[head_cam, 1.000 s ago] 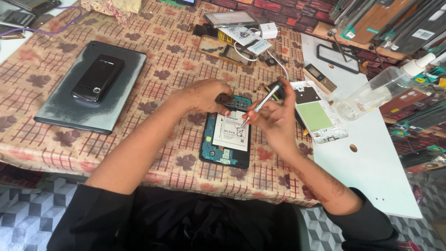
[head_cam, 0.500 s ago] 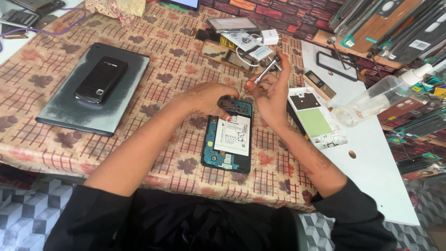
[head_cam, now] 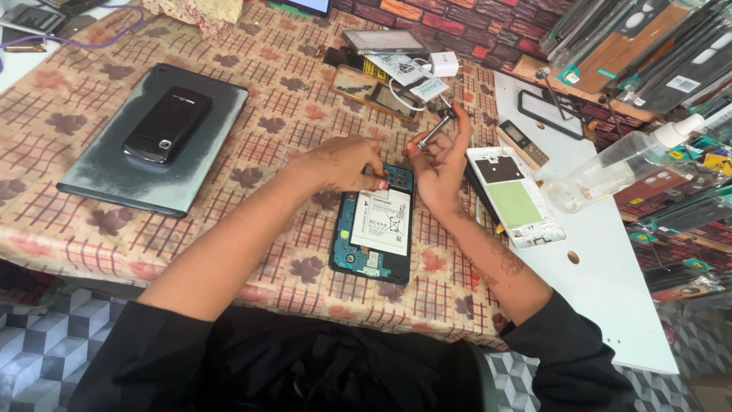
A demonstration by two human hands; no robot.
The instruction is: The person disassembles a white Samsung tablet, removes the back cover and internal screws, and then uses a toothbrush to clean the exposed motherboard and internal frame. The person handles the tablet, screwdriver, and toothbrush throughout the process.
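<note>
An opened teal-framed phone with a white battery [head_cam: 375, 229] lies face down on the leaf-patterned tablecloth of the table [head_cam: 91, 244]. The left hand [head_cam: 347, 162] pinches at the phone's upper edge, fingertips pressed together. The right hand [head_cam: 440, 159] grips a metal-tipped screwdriver [head_cam: 435, 128], raised just above. Farther left, a black phone [head_cam: 166, 124] rests on a dark grey tablet [head_cam: 99, 177]

Left hand [head_cam: 343, 162] hides opened phone [head_cam: 374, 229] top edge.
</note>
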